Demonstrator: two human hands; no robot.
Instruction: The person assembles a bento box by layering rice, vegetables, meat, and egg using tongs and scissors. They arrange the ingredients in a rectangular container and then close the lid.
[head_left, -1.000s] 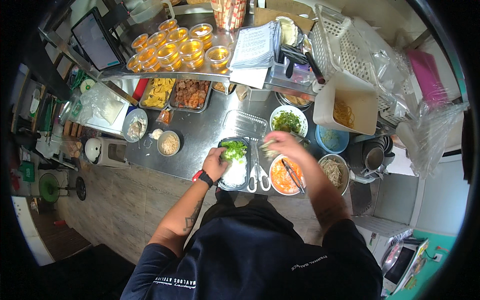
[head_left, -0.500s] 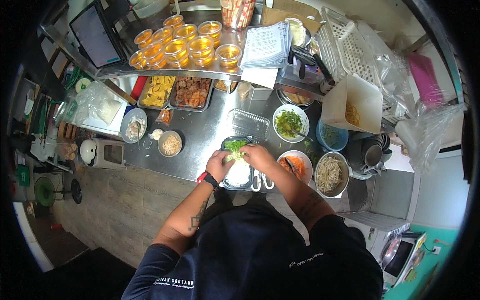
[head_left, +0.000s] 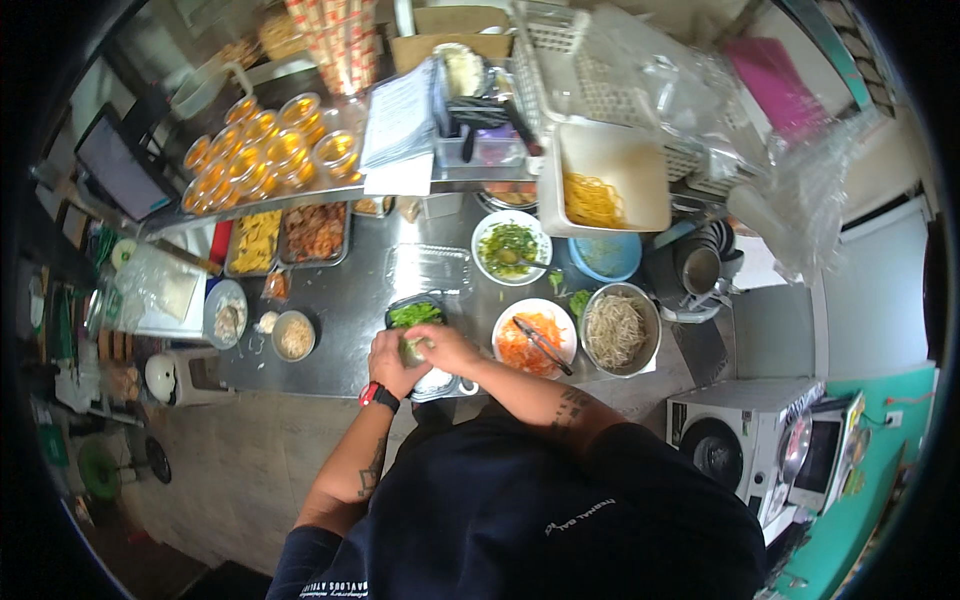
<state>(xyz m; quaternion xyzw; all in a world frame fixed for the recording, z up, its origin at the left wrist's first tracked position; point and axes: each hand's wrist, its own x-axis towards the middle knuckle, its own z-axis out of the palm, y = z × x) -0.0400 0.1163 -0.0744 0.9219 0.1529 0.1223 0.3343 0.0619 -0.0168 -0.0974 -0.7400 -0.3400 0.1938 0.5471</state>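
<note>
Over a black takeaway tray (head_left: pixel 393 307) at the front edge of the counter, my two hands are close together. Between them is a clump of pale green leafy vegetable (head_left: pixel 410 350). My left hand (head_left: pixel 396 364) curls around its left side, and my right hand (head_left: pixel 449 350) closes over it from the right, partly hiding it. Brighter chopped greens (head_left: pixel 416 314) lie in the tray's far end. Something white, like thin noodles (head_left: pixel 434 381), shows at the near end, below my hands. A clear plastic lid (head_left: pixel 428 268) lies just behind the tray.
On the right stand a bowl of shredded carrot (head_left: pixel 515 350) with tongs (head_left: pixel 543 345), a pot of bean sprouts (head_left: pixel 615 330) and a bowl of chopped herbs (head_left: pixel 505 240). At left is a small bowl (head_left: pixel 294 338). Lidded sauce cups (head_left: pixel 286 155) crowd the shelf above.
The whole view has swung to the right. My right hand has moved over against my left, covering more of the pale leaves. The scissors beside the tray are now mostly hidden.
</note>
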